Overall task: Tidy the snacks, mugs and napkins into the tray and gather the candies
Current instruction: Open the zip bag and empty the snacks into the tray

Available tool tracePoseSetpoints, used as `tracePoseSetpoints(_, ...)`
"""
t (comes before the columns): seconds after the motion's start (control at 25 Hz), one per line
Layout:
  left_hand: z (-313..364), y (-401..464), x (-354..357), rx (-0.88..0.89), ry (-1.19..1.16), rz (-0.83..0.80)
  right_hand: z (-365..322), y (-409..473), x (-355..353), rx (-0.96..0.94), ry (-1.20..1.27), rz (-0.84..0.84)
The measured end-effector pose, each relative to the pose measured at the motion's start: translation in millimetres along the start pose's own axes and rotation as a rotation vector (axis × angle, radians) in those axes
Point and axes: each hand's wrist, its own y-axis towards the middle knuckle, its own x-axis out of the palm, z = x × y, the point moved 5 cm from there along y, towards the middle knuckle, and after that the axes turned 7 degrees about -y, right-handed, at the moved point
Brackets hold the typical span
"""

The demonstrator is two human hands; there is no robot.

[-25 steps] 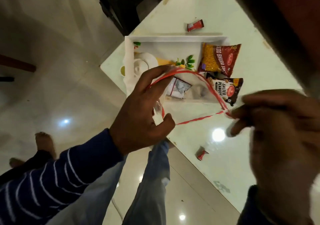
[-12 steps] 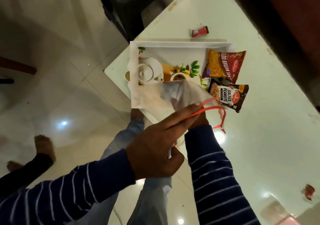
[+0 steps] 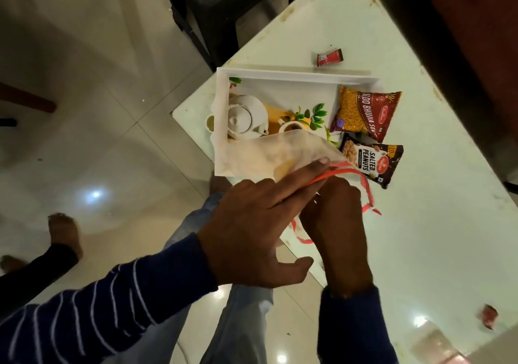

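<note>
I hold a sheer white pouch (image 3: 280, 156) with a red drawstring (image 3: 347, 171) over the near edge of the white tray (image 3: 294, 73). My left hand (image 3: 252, 232) pinches the pouch's mouth, fingers stretched along the string. Beside it, my right hand (image 3: 333, 218) is curled at the same mouth, its fingertips hidden. A sev pack (image 3: 364, 114) and a salted peanuts pack (image 3: 372, 164) lie on the tray's right end. One red candy (image 3: 330, 57) lies beyond the tray. Another candy (image 3: 489, 315), blurred, lies near the table's front edge.
The tray floor carries a teapot-and-leaves picture (image 3: 244, 117). The pale glossy table (image 3: 448, 223) has a corner just left of the tray. A dark chair (image 3: 224, 13) stands beyond it. My legs and a bare foot (image 3: 63, 232) are over the tiled floor.
My right hand has come in from the right to the pouch's mouth under the left fingers. The pouch, stretched wide before, now hangs narrower and lower over the tray's edge.
</note>
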Motion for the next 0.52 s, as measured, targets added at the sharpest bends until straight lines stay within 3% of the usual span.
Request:
tracePoseSetpoints(0.12, -3, 3, -5, -0.036, 0.063, -0.006, 3, -23, -27, 0.004, 0.096, 0.204)
tracePoseSetpoints(0.36, -9, 6, -9, -0.064, 0.134, 0.02, 7, -77, -69, 0.042, 0.275, 0.455)
tracePoseSetpoints(0.52, -2, 5, -5, 0.001, 0.137, 0.048, -6, -88, -83, -0.057, 0.307, 0.512)
